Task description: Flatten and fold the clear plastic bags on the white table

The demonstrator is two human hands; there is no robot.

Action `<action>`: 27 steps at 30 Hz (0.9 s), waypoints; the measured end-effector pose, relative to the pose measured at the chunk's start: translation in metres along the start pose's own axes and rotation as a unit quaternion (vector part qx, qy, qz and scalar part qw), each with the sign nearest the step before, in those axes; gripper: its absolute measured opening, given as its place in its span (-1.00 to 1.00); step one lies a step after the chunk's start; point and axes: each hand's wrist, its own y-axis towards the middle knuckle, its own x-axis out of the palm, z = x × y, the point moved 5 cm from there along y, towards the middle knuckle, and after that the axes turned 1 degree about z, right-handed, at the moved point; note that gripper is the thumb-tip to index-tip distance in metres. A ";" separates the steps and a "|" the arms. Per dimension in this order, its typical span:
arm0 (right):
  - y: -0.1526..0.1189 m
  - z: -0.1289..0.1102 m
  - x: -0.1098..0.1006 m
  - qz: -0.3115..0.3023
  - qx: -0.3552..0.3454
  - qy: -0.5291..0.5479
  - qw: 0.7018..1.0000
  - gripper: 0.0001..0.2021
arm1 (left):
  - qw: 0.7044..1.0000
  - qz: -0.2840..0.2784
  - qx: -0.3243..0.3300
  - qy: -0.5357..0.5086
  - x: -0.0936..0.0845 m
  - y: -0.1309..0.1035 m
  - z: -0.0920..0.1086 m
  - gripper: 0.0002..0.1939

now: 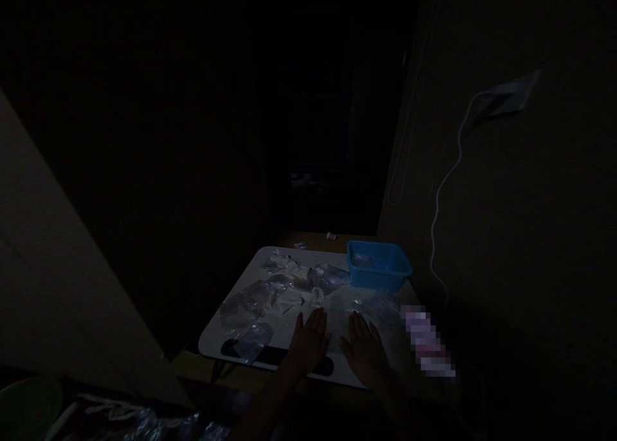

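Note:
The scene is very dark. My left hand [308, 343] lies flat, palm down, on the near edge of a small white folding table [216, 335]. My right hand [365, 351] rests flat beside it, fingers spread, holding nothing. Just beyond my fingertips lie several clear plastic bags [289, 290], scattered over the table top. A blue plastic basket [378, 264] stands at the table's far right corner, with something pale inside.
A wall stands close on the right with a white cable [441, 190] hanging from a socket. A pale panel leans at the left. More crumpled plastic [144, 422] and a green bowl [29, 405] lie at the bottom left. A small object [331, 236] lies on the floor beyond the table.

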 end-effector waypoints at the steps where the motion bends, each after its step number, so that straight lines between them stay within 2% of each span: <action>1: 0.000 0.001 0.001 -0.002 0.005 0.000 1.000 -0.36 | 1.000 0.001 0.001 -0.001 0.000 0.000 0.000 -0.51; 6: 0.000 0.007 -0.003 0.028 0.051 -0.006 0.998 -0.36 | 1.000 0.000 -0.002 -0.001 -0.002 -0.001 0.000 -0.51; 8: -0.001 0.005 -0.006 0.042 0.028 -0.003 0.999 -0.42 | 1.000 -0.005 -0.002 -0.002 -0.002 -0.001 0.000 -0.51; 12: -0.002 -0.002 -0.007 0.013 -0.025 0.000 1.000 -0.49 | 1.000 -0.009 0.001 -0.004 -0.002 0.000 0.001 -0.52; 18: 0.000 0.000 -0.004 -0.014 0.017 -0.004 1.000 -0.38 | 1.000 -0.014 -0.003 -0.011 -0.006 0.000 0.001 -0.51; 27: -0.001 0.000 -0.005 0.008 0.028 -0.008 1.000 -0.35 | 1.000 0.003 -0.004 -0.011 -0.003 -0.001 0.000 -0.49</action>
